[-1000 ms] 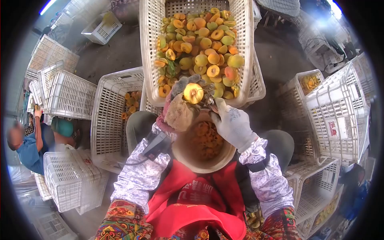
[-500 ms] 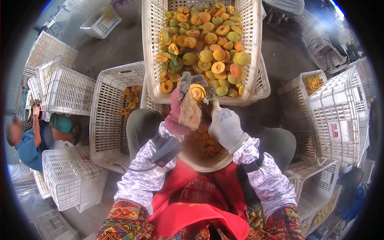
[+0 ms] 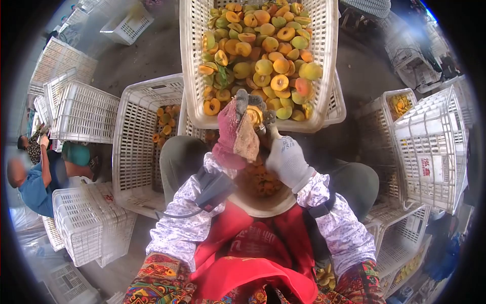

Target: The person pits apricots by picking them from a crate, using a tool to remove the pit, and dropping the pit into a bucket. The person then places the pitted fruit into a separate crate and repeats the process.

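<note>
My left hand (image 3: 230, 136), in a pink and dark grey glove with a tan pad over the thumb, is closed around a yellow peach half (image 3: 256, 116), cut face up. My right hand (image 3: 289, 158), in a white knit glove, grips a small metal tool (image 3: 261, 130) against the fruit. Most of that tool is hidden by fingers. Below both hands, between my knees, stands a round tub (image 3: 260, 209) with orange fruit pieces inside. Just beyond my hands is a white plastic crate (image 3: 324, 66) heaped with peach halves (image 3: 279, 82), some showing pits.
A second white crate (image 3: 132, 152) at my left holds a few halves. Stacked crates (image 3: 430, 152) stand to the right, more crates (image 3: 86, 114) to the left. At the far left sits a person in a blue shirt (image 3: 38, 190).
Both hands stay together at the peach half, which has tilted and shifted slightly right. My right hand has turned a little and is blurred. The view has shifted slightly.
</note>
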Tool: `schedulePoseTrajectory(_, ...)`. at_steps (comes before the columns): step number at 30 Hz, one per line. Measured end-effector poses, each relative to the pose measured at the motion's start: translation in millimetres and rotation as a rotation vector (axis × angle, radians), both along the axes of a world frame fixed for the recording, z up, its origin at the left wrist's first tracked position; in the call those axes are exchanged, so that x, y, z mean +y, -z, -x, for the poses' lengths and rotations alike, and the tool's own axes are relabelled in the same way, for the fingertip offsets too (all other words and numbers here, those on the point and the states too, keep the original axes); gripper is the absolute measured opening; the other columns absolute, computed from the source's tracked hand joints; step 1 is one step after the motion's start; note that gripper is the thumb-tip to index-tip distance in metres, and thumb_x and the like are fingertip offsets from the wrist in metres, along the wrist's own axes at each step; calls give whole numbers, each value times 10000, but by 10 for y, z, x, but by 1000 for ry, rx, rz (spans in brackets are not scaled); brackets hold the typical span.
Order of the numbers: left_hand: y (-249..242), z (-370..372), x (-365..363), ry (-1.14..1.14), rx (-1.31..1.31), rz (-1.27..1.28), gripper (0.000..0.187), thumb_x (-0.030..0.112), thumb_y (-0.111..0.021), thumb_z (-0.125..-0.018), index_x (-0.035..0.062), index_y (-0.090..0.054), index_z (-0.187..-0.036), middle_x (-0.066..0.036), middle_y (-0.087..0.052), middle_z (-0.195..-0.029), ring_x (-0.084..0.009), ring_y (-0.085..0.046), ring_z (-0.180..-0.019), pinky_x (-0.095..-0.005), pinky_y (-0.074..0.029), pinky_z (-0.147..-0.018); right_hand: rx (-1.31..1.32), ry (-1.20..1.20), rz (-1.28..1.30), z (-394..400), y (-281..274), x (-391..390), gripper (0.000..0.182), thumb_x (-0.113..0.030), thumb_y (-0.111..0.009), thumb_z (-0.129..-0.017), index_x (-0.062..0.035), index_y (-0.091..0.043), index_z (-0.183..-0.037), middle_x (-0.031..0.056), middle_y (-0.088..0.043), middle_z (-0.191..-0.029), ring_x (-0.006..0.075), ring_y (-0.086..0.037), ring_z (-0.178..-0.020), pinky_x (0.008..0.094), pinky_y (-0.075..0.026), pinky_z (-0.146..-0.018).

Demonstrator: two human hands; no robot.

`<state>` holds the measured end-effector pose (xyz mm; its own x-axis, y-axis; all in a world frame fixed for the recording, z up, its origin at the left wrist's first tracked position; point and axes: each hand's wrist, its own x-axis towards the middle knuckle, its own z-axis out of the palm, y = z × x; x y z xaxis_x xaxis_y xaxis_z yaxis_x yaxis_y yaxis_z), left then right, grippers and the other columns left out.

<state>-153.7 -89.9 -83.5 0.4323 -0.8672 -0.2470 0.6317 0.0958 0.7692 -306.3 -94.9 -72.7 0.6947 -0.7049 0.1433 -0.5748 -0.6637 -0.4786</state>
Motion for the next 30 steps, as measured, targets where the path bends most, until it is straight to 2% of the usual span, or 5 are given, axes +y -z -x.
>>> schedulePoseTrajectory(8,-233,11,87,244,427,66,336,412,-552,-921,79,-588,-891,-84,-611,-833,-327,-640,-787,-433,-545,-576,-140,-54,-181,10,-84,-75,465,-76,-588,-735,101,-500,-1156,240,-611,-788,415,-584,-763,453,-471,-679)
schedulePoseTrajectory(17,-285,21,111,308,156,62,343,415,-515,-938,82,-592,-912,-97,-604,-801,-336,-631,-736,-428,-537,-564,-308,-183,-411,43,-207,-105,176,-137,-560,-810,15,-540,-897,238,-571,-706,447,-553,-688,461,-455,-616)
schedulePoseTrajectory(20,-352,48,134,332,155,87,337,406,-507,-944,76,-574,-930,-111,-597,-814,-333,-622,-721,-418,-531,-594,-433,-210,-267,17,-316,-129,155,-148,-551,-844,3,-543,-879,182,-576,-650,358,-570,-570,412,-451,-528)
schedulePoseTrajectory(22,-260,17,132,399,182,219,345,406,-502,-947,67,-565,-950,-115,-592,-821,-331,-624,-735,-423,-531,-620,-130,-131,-1438,114,-667,-239,168,-188,-536,-883,-22,-549,-860,77,-571,-635,191,-550,-493,317,-426,-438)
schedulePoseTrajectory(30,-588,-139,270,233,-216,290,389,390,-511,-944,16,-582,-1024,-135,-623,-902,-274,-637,-799,-400,-522,-748,-161,-324,-1436,212,-502,-141,189,-200,-536,-892,-24,-568,-953,46,-599,-695,108,-545,-495,247,-446,-442)
